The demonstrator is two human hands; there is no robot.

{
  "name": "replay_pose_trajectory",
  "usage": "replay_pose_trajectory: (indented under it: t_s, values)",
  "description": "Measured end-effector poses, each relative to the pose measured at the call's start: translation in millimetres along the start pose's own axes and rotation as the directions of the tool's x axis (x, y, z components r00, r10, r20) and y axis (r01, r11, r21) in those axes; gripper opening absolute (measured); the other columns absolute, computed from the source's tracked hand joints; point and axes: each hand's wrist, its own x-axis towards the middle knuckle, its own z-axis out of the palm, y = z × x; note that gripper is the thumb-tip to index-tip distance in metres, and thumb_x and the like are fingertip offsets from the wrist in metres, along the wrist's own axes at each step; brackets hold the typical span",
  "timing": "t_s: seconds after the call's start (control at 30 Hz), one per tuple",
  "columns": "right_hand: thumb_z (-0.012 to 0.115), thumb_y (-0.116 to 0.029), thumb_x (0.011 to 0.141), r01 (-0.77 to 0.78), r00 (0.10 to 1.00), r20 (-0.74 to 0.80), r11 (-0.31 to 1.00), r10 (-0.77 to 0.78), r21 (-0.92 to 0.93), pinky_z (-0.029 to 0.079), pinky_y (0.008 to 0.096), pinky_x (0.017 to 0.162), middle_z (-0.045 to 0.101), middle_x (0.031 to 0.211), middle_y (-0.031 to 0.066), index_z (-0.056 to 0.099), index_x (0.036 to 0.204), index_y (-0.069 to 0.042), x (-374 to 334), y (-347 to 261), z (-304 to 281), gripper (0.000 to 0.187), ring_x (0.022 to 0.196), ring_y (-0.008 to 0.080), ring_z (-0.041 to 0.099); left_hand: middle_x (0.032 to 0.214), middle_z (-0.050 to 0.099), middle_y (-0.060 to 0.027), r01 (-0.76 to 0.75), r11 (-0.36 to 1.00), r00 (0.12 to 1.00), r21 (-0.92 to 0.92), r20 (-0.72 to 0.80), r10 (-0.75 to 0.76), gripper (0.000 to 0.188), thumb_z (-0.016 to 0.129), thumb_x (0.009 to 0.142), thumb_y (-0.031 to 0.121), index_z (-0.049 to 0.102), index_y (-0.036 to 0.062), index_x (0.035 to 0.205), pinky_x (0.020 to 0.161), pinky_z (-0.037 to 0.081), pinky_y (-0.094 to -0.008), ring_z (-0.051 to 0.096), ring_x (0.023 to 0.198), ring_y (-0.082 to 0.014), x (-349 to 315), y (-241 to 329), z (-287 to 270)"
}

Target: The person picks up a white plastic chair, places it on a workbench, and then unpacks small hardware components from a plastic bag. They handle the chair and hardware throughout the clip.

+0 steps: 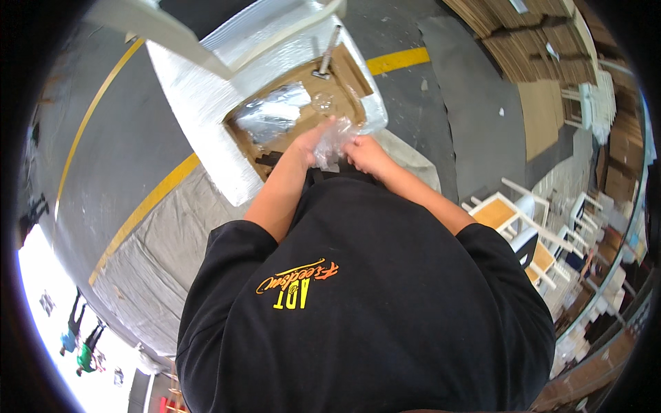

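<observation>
Clear crinkled plastic, perhaps a small bag (334, 141), is stretched between my two hands, close in front of my body. My left hand (313, 140) grips its left side, fingers curled and partly hidden by the film. On the other side, my right hand (368, 155) pinches the edge with bent fingers. Below them lies a brown cardboard tray (299, 82) on a white, silvery padded surface (186, 103). The tray contains another shiny plastic bag (272, 111), a small round clear piece (321, 102) and a hammer (328, 55).
A pale curved frame (275, 38) crosses above the padded surface. Stacked flat cardboard (544, 48) stands at far right, with white chairs (499, 212) nearer. Grey sheeting (155, 268) covers floor at left beside a yellow line (148, 202). Two people (82, 344) appear far left.
</observation>
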Motion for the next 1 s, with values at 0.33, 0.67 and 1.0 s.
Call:
replay_pose_trajectory:
  t_s: [0.33,0.67,1.0]
  values:
    - [0.077,-0.046,0.083,0.349,0.925,0.282,0.868,-0.257,-0.353,0.053,0.0379,0.06,0.066,0.072,0.01,0.07,0.092,-0.005,60.4,-52.3,93.9,0.042,0.063,0.0205,0.064,0.098,0.067,-0.0133,-0.576,0.815,0.761,-0.058,-0.4,0.51,0.03,0.06,0.093,0.012,0.056,0.0004,0.12,0.053,0.056,-0.0326,0.065,0.072,-0.0214,-148.7,-54.3,-112.9]
    - [0.069,-0.025,0.088,0.476,0.671,-0.016,0.447,-0.741,-0.757,0.053,0.0485,0.073,0.064,0.095,0.0129,0.063,0.094,-0.01,101.3,-60.6,143.1,0.018,0.087,0.0359,0.066,0.079,0.061,-0.003,-0.636,0.768,0.603,-0.077,-0.671,0.432,0.02,0.07,0.09,0.02,0.062,0.0082,0.103,0.047,0.045,-0.0303,0.06,0.065,-0.0153,-206.9,-137.6,-181.9]
    - [0.064,-0.022,0.091,0.537,0.622,0.015,0.412,-0.783,-0.736,0.053,0.0463,0.076,0.061,0.096,0.012,0.075,0.097,-0.015,70.6,-58.1,114.3,0.014,0.087,0.0343,0.064,0.094,0.067,-0.0037,-0.568,0.69,0.512,0.449,-0.463,0.723,0.024,0.071,0.087,0.016,0.068,0.0054,0.108,0.078,0.048,-0.0311,0.059,0.084,-0.0141,-167.5,-67.2,-147.7]
